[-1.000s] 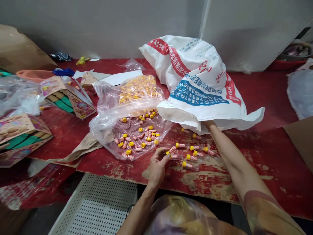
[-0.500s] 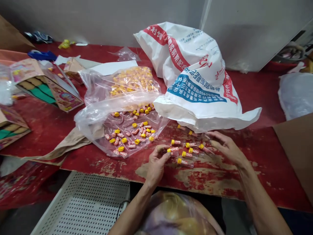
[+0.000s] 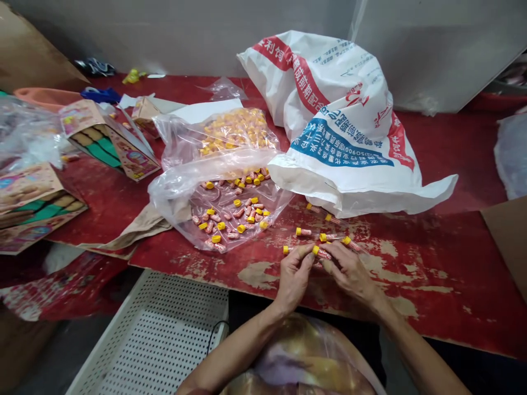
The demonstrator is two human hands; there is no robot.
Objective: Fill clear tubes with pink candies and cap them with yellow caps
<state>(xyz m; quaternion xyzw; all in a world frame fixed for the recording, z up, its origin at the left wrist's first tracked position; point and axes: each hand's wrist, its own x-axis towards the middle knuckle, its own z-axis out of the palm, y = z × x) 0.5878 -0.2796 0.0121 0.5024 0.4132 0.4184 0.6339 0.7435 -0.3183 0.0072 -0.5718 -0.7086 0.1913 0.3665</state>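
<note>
Several small clear tubes with yellow caps (image 3: 303,232) lie on the worn red table (image 3: 432,258) near its front edge. My left hand (image 3: 293,274) is closed, its fingertips pinching one yellow-capped tube (image 3: 287,250). My right hand (image 3: 349,269) meets it from the right, fingers curled over other tubes (image 3: 319,252) in the same cluster. Just left lies an open clear plastic bag (image 3: 222,192) strewn with more tubes and loose yellow caps. A large white woven sack (image 3: 337,126) with red and blue print stands behind the tubes.
Printed cardboard display boxes (image 3: 109,140) and another box (image 3: 35,206) sit at the left. A white perforated tray (image 3: 156,340) sits below the table's front edge. A brown cardboard sheet (image 3: 508,241) is at the right. A grey wall closes the back.
My right hand came out from under the white sack and moved down-left onto the tubes. My left hand shifted slightly right, so both hands now meet over the cluster.
</note>
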